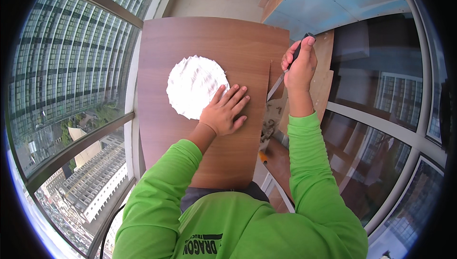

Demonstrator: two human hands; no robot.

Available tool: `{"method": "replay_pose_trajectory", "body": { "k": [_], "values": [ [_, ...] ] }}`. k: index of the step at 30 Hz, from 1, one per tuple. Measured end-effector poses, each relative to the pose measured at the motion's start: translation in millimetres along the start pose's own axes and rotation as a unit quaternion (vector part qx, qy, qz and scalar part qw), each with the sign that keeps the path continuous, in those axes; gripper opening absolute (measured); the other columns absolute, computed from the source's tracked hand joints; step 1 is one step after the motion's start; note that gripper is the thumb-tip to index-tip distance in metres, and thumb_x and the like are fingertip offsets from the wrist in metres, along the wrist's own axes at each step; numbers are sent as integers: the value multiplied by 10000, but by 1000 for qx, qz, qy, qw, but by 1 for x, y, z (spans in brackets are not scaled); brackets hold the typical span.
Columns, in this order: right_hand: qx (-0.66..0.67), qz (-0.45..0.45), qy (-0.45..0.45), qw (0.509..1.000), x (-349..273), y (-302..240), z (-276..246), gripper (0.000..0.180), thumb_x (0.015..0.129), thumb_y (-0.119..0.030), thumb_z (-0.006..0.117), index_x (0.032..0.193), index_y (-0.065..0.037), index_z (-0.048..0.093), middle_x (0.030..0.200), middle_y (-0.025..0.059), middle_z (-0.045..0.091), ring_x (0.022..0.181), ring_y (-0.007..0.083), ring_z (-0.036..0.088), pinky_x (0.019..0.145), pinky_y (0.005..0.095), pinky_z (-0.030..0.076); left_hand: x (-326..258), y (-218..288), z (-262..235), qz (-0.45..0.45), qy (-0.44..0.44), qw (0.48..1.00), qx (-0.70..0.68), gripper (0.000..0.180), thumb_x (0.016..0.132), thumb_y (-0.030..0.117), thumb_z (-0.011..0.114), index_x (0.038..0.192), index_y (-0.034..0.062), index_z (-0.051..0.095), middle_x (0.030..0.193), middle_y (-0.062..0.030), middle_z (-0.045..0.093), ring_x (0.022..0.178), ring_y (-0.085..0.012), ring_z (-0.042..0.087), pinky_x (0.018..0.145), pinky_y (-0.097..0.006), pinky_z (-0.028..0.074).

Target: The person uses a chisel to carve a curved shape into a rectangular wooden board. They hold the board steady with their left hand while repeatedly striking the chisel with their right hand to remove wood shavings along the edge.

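While the left hand (pixel 223 111) lies flat, fingers apart, on the stiff brown board (pixel 209 59), the right hand (pixel 300 66) stays-free grip is clenched round a thin knife (pixel 285 73), best held by its handle.

The right hand (pixel 300 64) wraps the black handle of a knife (pixel 285 76) so that most of the grip is hidden, and the thin blade's tip is lost against the right edge of the brown laminate board (pixel 209 40). The left hand (pixel 224 110) lies flat over the lower right rim of the white round patch (pixel 195 85), covering that part of its ragged outline (what the patch is made of cannot be told), while the board's near edge disappears behind the green sleeves and chest. Below the right forearm, the scraps and a small orange item (pixel 263 156) on the floor are too small to identify.
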State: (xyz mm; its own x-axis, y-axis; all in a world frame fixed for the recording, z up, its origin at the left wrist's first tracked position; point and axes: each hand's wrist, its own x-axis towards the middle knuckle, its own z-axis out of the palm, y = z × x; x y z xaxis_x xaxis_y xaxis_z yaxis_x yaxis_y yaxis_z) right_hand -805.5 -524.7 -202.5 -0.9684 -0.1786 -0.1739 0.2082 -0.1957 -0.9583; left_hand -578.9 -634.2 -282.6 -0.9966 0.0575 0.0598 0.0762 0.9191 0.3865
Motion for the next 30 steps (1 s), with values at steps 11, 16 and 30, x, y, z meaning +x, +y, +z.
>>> {"method": "replay_pose_trajectory", "body": {
  "k": [11, 16, 30],
  "values": [
    [22, -36, 5, 999, 81, 29, 26, 506, 1038, -552, 576, 874, -78, 516, 737, -11, 457, 516, 76, 417, 421, 257, 318, 4, 0, -1, 4, -8, 1000, -3, 598, 951, 458, 609, 1471, 165, 569, 1630, -40, 439, 1532, -241, 351, 1280, -494, 194],
    [-13, -28, -3, 1000, 82, 30, 30, 563, 1036, -612, 535, 836, -88, 481, 598, 8, 431, 460, 116, 410, 425, 271, 328, 4, -1, -3, 3, -6, 1000, -9, 600, 950, 455, 615, 1474, 167, 566, 1620, -43, 452, 1523, -245, 368, 1277, -499, 202],
    [9, 2, 10, 1000, 89, 36, 32, 571, 1015, -628, 565, 822, -98, 474, 618, -13, 421, 457, 98, 396, 409, 260, 305, 2, 1, -4, -1, -6, 1000, -3, 592, 949, 460, 611, 1460, 161, 579, 1627, -44, 443, 1523, -243, 369, 1275, -499, 203]
  ]
}}
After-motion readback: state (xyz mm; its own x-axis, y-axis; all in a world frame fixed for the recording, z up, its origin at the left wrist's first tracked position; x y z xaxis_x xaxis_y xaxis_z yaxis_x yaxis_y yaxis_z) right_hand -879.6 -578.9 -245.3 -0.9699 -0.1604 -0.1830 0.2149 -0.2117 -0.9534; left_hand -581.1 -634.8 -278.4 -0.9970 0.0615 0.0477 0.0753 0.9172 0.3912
